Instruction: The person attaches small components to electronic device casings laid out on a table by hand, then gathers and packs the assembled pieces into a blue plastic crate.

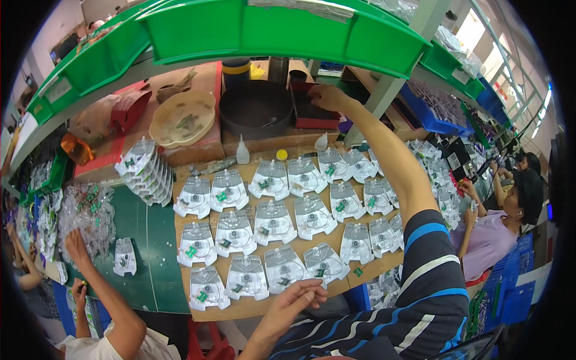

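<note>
My right hand (329,98) reaches over a dark tray with red walls (318,122) at the back of the bench. Its fingers are bent down and together; what they pinch, if anything, is too small to tell. Close to the front edge, my left hand (295,300) hovers by the nearest row of parts, fingers curled toward the thumb, and any thing inside is hidden. Rows of white and grey fan-shaped plastic housings (275,223) lie on brown cardboard (246,246). Small green circuit boards (221,197) with thin wires rest on many of them. One loose green board (358,272) lies on the cardboard.
Beyond the rows stand a black round pan (257,108), a cream basin (183,119) and a white squeeze bottle (242,151). Stacked housings (144,172) rise at left. Green bins (288,33) hang overhead beside a white post (384,102). Co-workers' arms (114,294) work at left; another person (495,222) sits right.
</note>
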{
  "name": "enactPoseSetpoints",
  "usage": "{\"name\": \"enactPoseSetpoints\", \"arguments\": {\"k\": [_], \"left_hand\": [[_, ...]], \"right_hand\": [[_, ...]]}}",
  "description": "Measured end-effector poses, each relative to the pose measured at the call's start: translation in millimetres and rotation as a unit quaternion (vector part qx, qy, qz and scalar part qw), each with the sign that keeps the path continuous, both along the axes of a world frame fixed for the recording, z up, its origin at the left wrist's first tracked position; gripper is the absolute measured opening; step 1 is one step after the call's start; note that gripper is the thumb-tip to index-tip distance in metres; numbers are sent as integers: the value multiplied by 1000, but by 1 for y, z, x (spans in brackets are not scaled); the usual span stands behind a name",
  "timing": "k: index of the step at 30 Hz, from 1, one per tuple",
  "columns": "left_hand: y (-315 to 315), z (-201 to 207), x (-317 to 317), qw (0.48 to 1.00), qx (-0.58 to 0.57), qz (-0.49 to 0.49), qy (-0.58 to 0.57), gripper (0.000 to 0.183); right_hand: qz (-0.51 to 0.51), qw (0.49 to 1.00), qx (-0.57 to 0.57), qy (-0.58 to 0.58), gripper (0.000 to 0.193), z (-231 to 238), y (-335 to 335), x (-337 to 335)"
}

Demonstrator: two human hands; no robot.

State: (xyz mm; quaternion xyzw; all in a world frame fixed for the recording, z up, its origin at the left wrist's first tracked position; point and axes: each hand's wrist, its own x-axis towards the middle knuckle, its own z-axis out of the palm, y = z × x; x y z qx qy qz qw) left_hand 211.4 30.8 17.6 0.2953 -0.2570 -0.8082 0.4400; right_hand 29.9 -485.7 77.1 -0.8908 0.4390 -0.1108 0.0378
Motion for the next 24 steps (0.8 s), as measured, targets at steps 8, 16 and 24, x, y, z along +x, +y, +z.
{"name": "enactPoseSetpoints", "arguments": {"k": [8,16,24], "left_hand": [[-19,6,-19,998,50,-29,-20,36],[-6,3,-22,999,3,-22,-40,38],[24,2,-13,999,-26,-31,6,37]], "right_hand": [[22,999,10,35,30,-45,-25,15],[-43,957,176,-227,27,-16,22,13],[107,895,358,-244,21,12,195,107]]}}
